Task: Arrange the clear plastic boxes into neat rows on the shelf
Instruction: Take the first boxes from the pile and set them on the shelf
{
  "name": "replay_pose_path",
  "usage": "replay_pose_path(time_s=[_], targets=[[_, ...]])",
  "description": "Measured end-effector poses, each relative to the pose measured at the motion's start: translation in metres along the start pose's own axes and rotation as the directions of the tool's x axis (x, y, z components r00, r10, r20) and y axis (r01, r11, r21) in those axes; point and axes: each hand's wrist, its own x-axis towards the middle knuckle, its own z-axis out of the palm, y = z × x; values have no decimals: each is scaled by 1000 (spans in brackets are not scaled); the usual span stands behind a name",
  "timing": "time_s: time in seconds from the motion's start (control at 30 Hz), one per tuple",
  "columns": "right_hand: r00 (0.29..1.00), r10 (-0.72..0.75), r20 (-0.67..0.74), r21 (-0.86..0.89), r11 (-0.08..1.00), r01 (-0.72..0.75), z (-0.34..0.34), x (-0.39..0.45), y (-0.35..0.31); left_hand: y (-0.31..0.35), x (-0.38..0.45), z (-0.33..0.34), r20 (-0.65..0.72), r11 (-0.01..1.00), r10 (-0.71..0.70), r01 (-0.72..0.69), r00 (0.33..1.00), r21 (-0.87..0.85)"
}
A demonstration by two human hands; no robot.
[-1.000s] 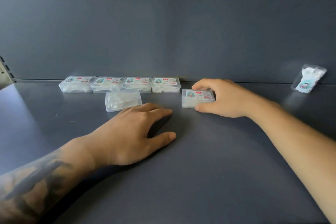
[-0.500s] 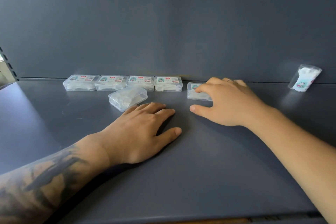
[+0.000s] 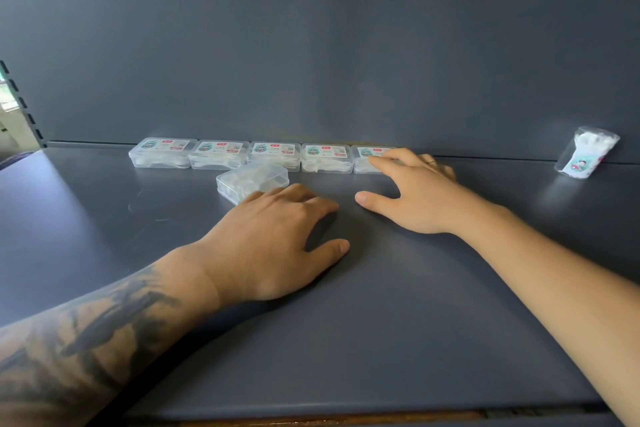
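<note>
1. 5 clear plastic boxes (image 3: 275, 155) in a row against the shelf (image 3: 415, 322) back wall; fifth box (image 3: 367, 158) at the row's right end, partly under right hand (image 3: 415, 194).
2. Right hand: fingers spread flat, pressing that box, not curled round it.
3. Left hand (image 3: 273, 243) relaxed, flat on shelf, touching loose box (image 3: 252, 180), which lies skewed, label down.
4. Boxes likely light, rigid, slick; best pinched by the short sides.

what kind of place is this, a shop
Probably a shop shelf being stocked: a dark grey metal shelf with a slotted upright, and a row of identical labelled clear plastic boxes along its back panel.
</note>
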Motion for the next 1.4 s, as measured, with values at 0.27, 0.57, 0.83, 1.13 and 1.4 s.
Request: replay_pose_path(time_s=[0.27,0.57,0.83,1.13,1.4], targets=[[986,-99,-133,-22,995,97,-1,-5,-6,-31,10,-14,-253,950,-243,283,936,133],[961,-236,-148,32,970,243,5,-12,-18,-63,14,-21,-160,904,-400,417,902,93],[942,-296,-159,212,922,325,4,-22,-26,-53,8,-17,-41,960,-280,280,959,-19],[917,-386,-101,392,832,393,5,-26,-26,-37,1,-19,-14,919,-68,57,998,-390],[925,-371,-85,610,714,342,4,-21,-24,-36,7,-18,-71,744,-143,59,987,-665]])
